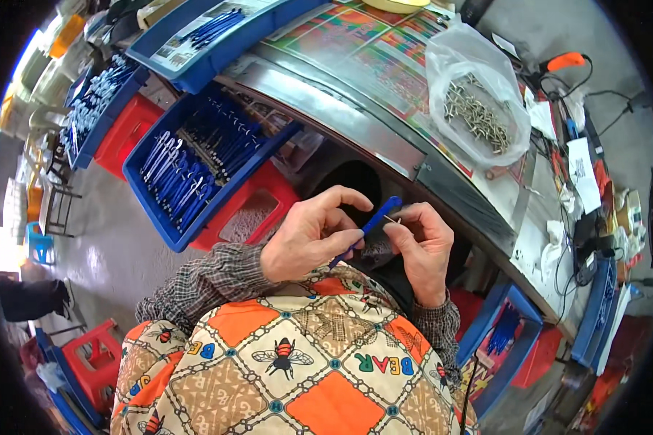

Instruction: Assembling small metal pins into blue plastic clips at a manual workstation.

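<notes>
My left hand (305, 233) is closed on a slim blue plastic piece (382, 212), shaped like a handle or pen. The piece slants up to the right, its lower end passing below my thumb. Close to its upper part, my right hand (424, 246) pinches a small thin metal pin (390, 218) between thumb and fingertips. The pin's tip is at the blue piece; whether it has entered it I cannot tell. Both hands are just above my patterned apron (283, 355), in front of the table edge.
On the table (326, 43) lies a clear plastic bag (442, 69) of small metal parts. A blue tray (141, 190) of blue pieces rests on a red stool (274, 190) to the left. Another blue tray (232, 54) is at the table's far left; a blue bin (533, 326) stands at right.
</notes>
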Available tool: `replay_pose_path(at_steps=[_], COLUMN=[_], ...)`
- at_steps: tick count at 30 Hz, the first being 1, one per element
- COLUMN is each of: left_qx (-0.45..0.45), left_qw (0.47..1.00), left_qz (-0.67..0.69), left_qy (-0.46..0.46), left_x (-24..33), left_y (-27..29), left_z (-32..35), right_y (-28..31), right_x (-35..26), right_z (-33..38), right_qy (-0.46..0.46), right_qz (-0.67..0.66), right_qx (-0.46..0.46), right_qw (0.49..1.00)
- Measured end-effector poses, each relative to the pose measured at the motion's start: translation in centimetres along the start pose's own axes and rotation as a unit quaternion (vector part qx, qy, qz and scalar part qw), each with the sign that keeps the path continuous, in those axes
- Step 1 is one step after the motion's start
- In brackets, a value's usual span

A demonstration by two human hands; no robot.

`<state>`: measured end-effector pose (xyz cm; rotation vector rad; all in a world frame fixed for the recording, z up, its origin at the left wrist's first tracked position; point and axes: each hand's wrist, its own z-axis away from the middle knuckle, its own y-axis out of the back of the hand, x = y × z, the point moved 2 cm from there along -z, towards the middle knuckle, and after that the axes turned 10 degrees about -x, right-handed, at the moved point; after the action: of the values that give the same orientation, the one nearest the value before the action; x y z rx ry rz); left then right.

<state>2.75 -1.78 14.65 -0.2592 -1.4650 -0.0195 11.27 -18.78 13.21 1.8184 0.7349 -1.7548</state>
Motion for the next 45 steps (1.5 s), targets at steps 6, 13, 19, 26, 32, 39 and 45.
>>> replay_pose_path(at_steps=[6, 13, 19, 26, 32, 39, 45], left_qx=[-0.004, -0.03, 0.019, 0.085, 0.096, -0.001, -0.046], left_qw=[1.0, 0.997, 0.996, 0.993, 0.962, 0.991, 0.996], left_qz=[-0.001, 0.0, -0.071, -0.017, -0.211, -0.131, -0.059], left_qy=[-0.001, -0.066, -0.058, -0.077, -0.146, -0.01, -0.05], left_x=[2.0, 2.1, 2.1, 0.6, -1.6, 1.2, 3.2], left_y=[-0.7, -0.2, 0.2, 0.3, 0.4, -1.2, -1.8], left_z=[1.0, 1.2, 0.0, -1.2, -0.5, 1.2, 2.1], right_y=[0.0, -0.5, -0.8, -1.2, -1.5, 0.0, 0.2], right_x=[0.0, 0.3, 0.4, -0.3, -1.0, -1.3, -0.8], right_z=[1.0, 1.5, 1.5, 1.8, 1.8, 1.4, 1.8], right_qy=[0.041, 0.024, 0.026, 0.009, 0.009, 0.061, 0.041], right_qz=[0.067, 0.102, 0.093, -0.059, -0.149, -0.052, -0.007], right_qx=[-0.009, -0.053, -0.113, -0.184, -0.12, -0.034, -0.039], right_qw=[0.997, 0.993, 0.989, 0.981, 0.981, 0.996, 0.998])
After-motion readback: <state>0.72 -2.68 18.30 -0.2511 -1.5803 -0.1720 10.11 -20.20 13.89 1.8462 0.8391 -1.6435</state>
